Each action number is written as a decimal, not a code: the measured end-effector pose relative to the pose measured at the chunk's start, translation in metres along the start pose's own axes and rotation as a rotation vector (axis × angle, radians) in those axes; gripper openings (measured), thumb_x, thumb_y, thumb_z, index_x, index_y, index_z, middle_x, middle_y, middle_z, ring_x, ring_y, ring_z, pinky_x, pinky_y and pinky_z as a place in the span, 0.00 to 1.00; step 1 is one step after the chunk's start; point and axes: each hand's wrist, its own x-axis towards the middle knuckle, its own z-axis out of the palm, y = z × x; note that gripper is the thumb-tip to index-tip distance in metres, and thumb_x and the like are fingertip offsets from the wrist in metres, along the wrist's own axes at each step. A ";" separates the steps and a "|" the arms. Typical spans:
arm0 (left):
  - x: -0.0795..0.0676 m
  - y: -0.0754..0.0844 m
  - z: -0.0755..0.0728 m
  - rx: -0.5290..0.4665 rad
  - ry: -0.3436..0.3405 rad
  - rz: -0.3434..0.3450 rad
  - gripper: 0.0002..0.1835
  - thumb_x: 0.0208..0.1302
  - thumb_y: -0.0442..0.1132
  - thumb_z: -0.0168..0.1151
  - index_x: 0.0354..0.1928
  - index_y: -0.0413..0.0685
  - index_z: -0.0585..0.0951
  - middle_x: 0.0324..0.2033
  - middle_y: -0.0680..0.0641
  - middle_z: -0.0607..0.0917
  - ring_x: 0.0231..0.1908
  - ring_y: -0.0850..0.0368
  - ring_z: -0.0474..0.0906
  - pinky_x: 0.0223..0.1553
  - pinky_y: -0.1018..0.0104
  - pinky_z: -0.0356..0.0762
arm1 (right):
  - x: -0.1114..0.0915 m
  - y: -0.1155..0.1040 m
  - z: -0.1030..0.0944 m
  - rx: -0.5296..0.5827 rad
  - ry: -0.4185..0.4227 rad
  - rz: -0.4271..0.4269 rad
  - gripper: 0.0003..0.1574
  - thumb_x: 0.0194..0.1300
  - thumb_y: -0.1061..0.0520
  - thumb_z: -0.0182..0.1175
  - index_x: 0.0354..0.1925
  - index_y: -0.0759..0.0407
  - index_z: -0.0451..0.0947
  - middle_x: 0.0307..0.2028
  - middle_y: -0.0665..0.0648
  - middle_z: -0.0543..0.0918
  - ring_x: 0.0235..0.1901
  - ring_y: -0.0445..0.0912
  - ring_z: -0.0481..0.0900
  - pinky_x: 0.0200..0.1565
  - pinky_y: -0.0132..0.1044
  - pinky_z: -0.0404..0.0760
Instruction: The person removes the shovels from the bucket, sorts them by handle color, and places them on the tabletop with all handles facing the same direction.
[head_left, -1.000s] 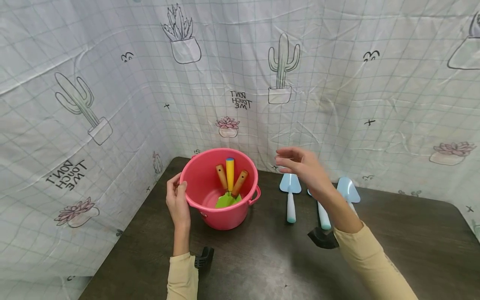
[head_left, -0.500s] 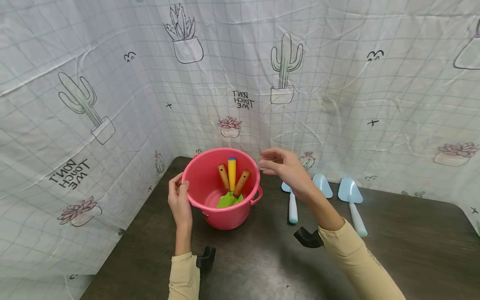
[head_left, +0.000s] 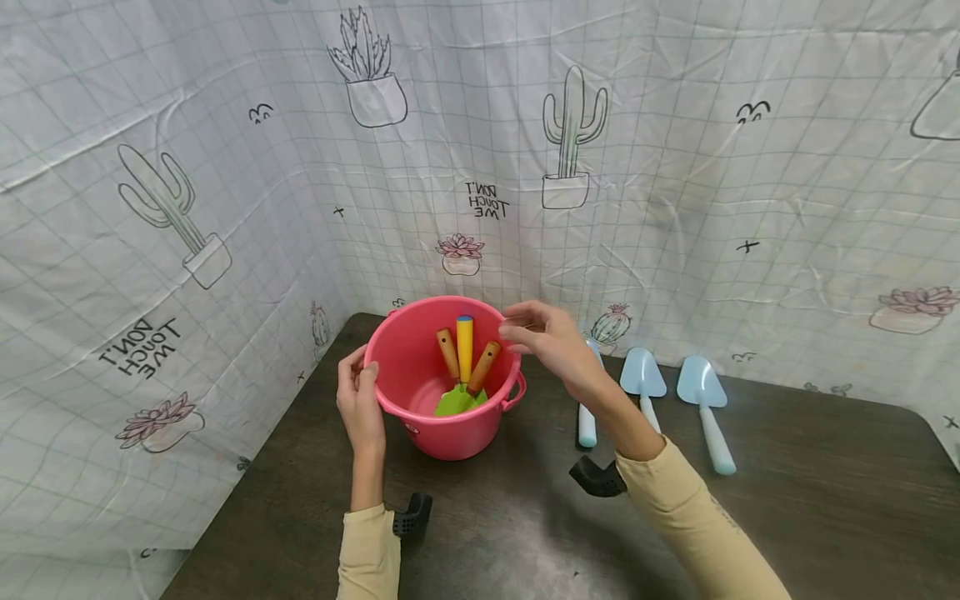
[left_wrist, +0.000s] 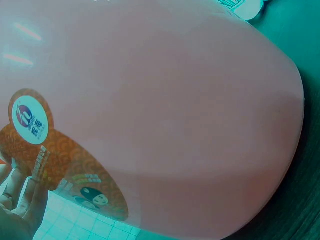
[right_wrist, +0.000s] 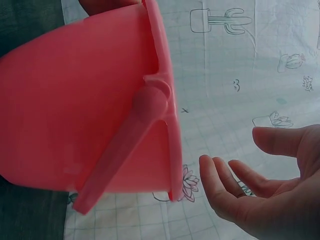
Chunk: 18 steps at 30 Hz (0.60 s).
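A pink bucket stands on the dark table. My left hand grips its left rim, thumb over the edge; in the left wrist view the left hand is partly cut off beside an orange sticker. Inside lean two brown wooden handles and a yellow handle with a blue end, above a green blade. At the right rim hovers my right hand, fingers loosely bent. In the right wrist view, the right hand holds nothing, apart from the bucket.
Three pale blue trowels with white handles lie on the table to the right: a left trowel partly behind my right arm, a middle trowel and a right trowel. A printed cactus curtain hangs behind.
My right hand has moved left from above the trowels to the bucket's right rim, uncovering the middle and right trowels. The left hand keeps its grip on the bucket.
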 end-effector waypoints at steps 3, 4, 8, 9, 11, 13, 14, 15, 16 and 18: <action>0.000 0.000 0.000 0.002 -0.001 0.002 0.20 0.73 0.36 0.53 0.62 0.38 0.78 0.52 0.42 0.81 0.50 0.54 0.79 0.49 0.67 0.79 | 0.002 0.000 0.006 0.012 0.000 0.001 0.28 0.72 0.59 0.61 0.65 0.74 0.73 0.55 0.69 0.81 0.55 0.66 0.81 0.56 0.52 0.82; 0.000 0.000 0.000 0.003 -0.001 0.002 0.20 0.73 0.36 0.53 0.62 0.38 0.78 0.52 0.42 0.81 0.50 0.54 0.79 0.49 0.67 0.79 | 0.003 0.000 0.008 0.017 -0.001 0.003 0.28 0.72 0.60 0.61 0.64 0.74 0.73 0.54 0.69 0.81 0.55 0.66 0.81 0.56 0.53 0.82; 0.000 0.000 0.000 0.014 0.002 0.005 0.19 0.73 0.36 0.53 0.62 0.38 0.78 0.53 0.42 0.81 0.51 0.52 0.79 0.49 0.66 0.79 | 0.005 0.001 0.015 0.013 -0.011 0.010 0.28 0.72 0.60 0.62 0.64 0.74 0.73 0.53 0.69 0.81 0.56 0.66 0.80 0.57 0.57 0.80; 0.000 0.000 0.000 0.016 0.003 0.005 0.19 0.73 0.36 0.53 0.62 0.38 0.78 0.53 0.42 0.81 0.51 0.51 0.79 0.50 0.66 0.79 | 0.006 0.001 0.016 0.013 -0.016 0.011 0.28 0.72 0.61 0.61 0.64 0.75 0.72 0.53 0.69 0.81 0.56 0.66 0.80 0.58 0.58 0.79; 0.000 0.000 0.000 0.017 0.006 0.005 0.19 0.73 0.36 0.53 0.62 0.38 0.78 0.53 0.42 0.81 0.51 0.48 0.79 0.49 0.65 0.79 | 0.007 0.002 0.019 0.005 -0.024 0.013 0.28 0.72 0.61 0.61 0.64 0.75 0.72 0.53 0.69 0.80 0.56 0.66 0.80 0.58 0.59 0.79; -0.001 0.000 0.000 0.019 0.004 0.005 0.20 0.73 0.36 0.53 0.62 0.39 0.78 0.53 0.41 0.81 0.51 0.46 0.78 0.49 0.65 0.79 | 0.008 0.004 0.021 0.010 -0.032 0.017 0.27 0.72 0.61 0.61 0.64 0.75 0.73 0.53 0.69 0.80 0.56 0.65 0.80 0.58 0.59 0.79; -0.001 0.000 0.000 0.021 0.004 0.005 0.20 0.73 0.36 0.52 0.62 0.39 0.78 0.53 0.41 0.81 0.52 0.44 0.78 0.49 0.65 0.79 | 0.008 0.004 0.022 0.017 -0.034 0.020 0.27 0.72 0.61 0.61 0.63 0.75 0.73 0.53 0.68 0.80 0.56 0.65 0.80 0.59 0.59 0.78; -0.001 0.000 0.000 0.024 0.002 0.004 0.20 0.73 0.36 0.52 0.62 0.39 0.78 0.53 0.41 0.81 0.52 0.43 0.78 0.50 0.65 0.79 | 0.008 0.004 0.023 0.025 -0.036 0.022 0.26 0.72 0.61 0.61 0.63 0.75 0.73 0.52 0.68 0.80 0.55 0.65 0.80 0.59 0.59 0.78; -0.001 0.000 0.000 0.027 0.000 0.005 0.20 0.73 0.37 0.52 0.63 0.39 0.78 0.54 0.40 0.81 0.53 0.42 0.77 0.50 0.66 0.79 | 0.008 0.004 0.024 0.034 -0.037 0.026 0.26 0.72 0.61 0.61 0.63 0.75 0.73 0.52 0.68 0.80 0.55 0.65 0.80 0.59 0.59 0.78; -0.001 0.000 0.000 0.031 -0.004 0.006 0.20 0.74 0.37 0.52 0.63 0.39 0.78 0.54 0.40 0.81 0.53 0.41 0.77 0.50 0.66 0.79 | 0.008 0.003 0.026 0.047 -0.039 0.032 0.26 0.72 0.61 0.61 0.62 0.75 0.74 0.51 0.67 0.80 0.56 0.66 0.79 0.59 0.58 0.78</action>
